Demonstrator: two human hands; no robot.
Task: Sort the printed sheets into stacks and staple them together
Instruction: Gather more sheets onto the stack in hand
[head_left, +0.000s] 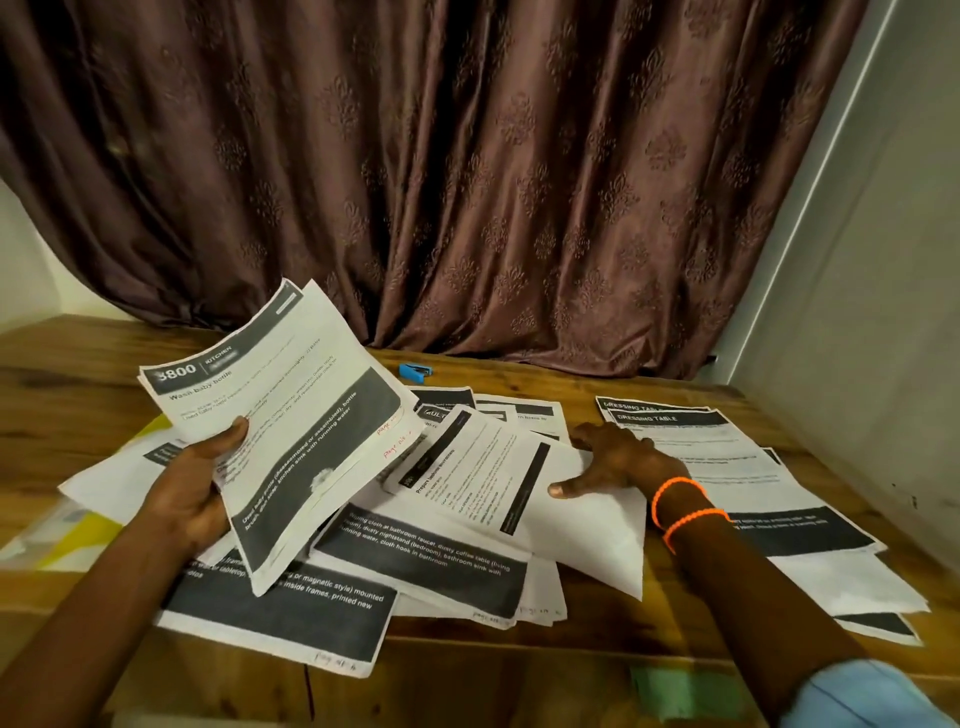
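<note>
**Head view: two hands sorting papers on a desk**

Head camera looks down at a wooden desk with many printed sheets spread over it.

The left hand holds a small stack of sheets up off the desk. The thumb presses on the top page and the other fingers are curled under the stack, so this hand is closed on the papers. The top page has the number 3800 and the words "Wash baby bottle".

The right hand lies low over the middle of the desk. Its fingers are spread wide and flat. The thumb rests on a white sheet, and the fingertips reach toward the pages behind it. It presses down on paper but does not grip anything. Two orange bands go around this wrist.

Just right of that hand lies a pile of pages marked "DRESSING TABLE". More loose sheets lie between and under the two hands, overlapping each other.

A small blue stapler sits at the back of the desk, well apart from both hands, near a brown curtain.
</note>
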